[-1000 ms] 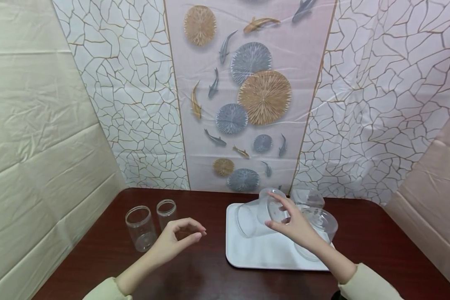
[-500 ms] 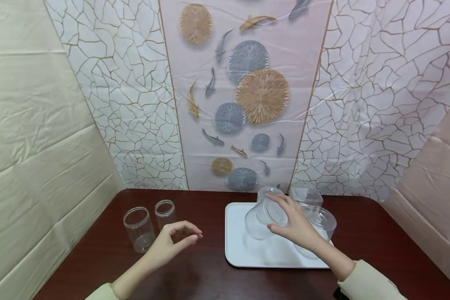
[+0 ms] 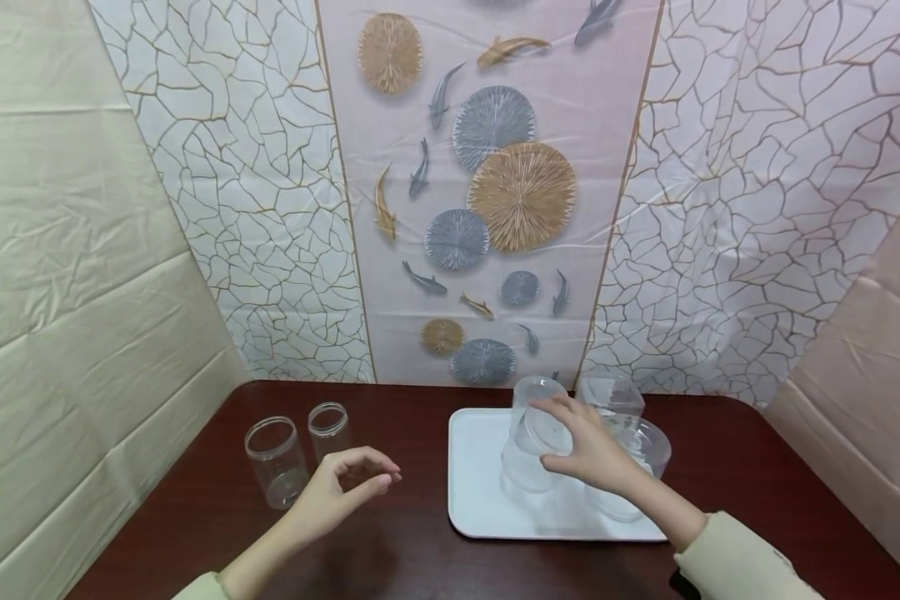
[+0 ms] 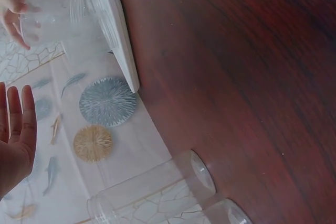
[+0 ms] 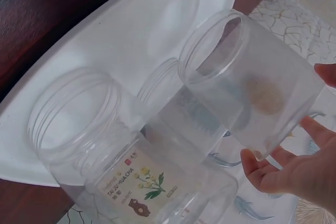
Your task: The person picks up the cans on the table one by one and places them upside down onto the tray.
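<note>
My right hand point(image 3: 596, 446) grips a clear plastic jar point(image 3: 531, 467) round its base end. The jar is turned mouth down, close over the white tray point(image 3: 472, 508). In the right wrist view, the thumb and fingers lie at the base end of this jar point(image 5: 278, 82), and its threaded mouth points toward the tray. My left hand point(image 3: 337, 492) hovers over the table at left with loosely curved fingers, holding nothing. Nearest to it are two clear jars, a wider jar point(image 3: 277, 462) and a narrower jar point(image 3: 331, 429), both standing mouth up.
More clear jars stand mouth down on the tray: one jar point(image 3: 534, 392) behind the held one, another point(image 3: 611, 392) at the back right, and one point(image 3: 648, 442) partly behind my right forearm. A labelled jar point(image 5: 139, 182) shows in the right wrist view. Patterned cloth point(image 3: 521, 200) hangs behind the table.
The jar in my right hand has swung from a strong tilt to nearly upright, mouth down, its rim moving right over the tray. My left hand has shifted slightly left in the view.
</note>
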`<state>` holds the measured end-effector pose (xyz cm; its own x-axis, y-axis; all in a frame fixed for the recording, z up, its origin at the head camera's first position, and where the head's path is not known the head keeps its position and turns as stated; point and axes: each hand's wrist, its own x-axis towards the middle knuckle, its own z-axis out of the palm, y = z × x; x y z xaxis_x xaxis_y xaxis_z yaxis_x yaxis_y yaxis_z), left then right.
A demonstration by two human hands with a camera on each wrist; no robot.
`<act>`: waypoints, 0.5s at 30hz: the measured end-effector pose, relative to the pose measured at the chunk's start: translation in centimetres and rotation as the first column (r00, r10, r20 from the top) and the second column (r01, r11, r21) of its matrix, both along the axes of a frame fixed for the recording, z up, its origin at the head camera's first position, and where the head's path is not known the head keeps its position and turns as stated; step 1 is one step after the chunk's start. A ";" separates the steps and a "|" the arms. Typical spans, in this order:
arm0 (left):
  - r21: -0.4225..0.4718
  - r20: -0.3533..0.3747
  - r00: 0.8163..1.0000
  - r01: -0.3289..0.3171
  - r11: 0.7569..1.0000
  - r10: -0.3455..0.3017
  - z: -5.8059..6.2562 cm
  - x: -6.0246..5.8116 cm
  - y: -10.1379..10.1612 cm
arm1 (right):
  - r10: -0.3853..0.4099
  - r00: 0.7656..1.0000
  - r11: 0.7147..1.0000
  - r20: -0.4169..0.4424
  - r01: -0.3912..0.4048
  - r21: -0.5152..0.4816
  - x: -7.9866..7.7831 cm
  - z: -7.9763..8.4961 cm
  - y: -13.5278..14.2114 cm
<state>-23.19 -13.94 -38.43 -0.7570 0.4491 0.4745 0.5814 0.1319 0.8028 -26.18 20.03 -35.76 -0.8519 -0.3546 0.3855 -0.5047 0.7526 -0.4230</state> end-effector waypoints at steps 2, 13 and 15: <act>0.003 0.004 1.000 0.005 1.000 -0.005 0.2 0.3 0.0 | 0.003 1.000 1.000 0.013 -0.003 0.025 -0.2 -0.1 0.0; 0.014 -0.030 1.000 0.004 1.000 -0.004 -1.0 -0.6 -0.4 | 0.012 0.996 0.993 0.086 -0.022 0.118 -0.8 -0.1 0.3; 0.013 -0.016 1.000 0.006 1.000 -0.006 -1.1 -0.5 -0.5 | 0.011 0.996 0.991 0.084 -0.022 0.132 -0.9 -0.4 0.2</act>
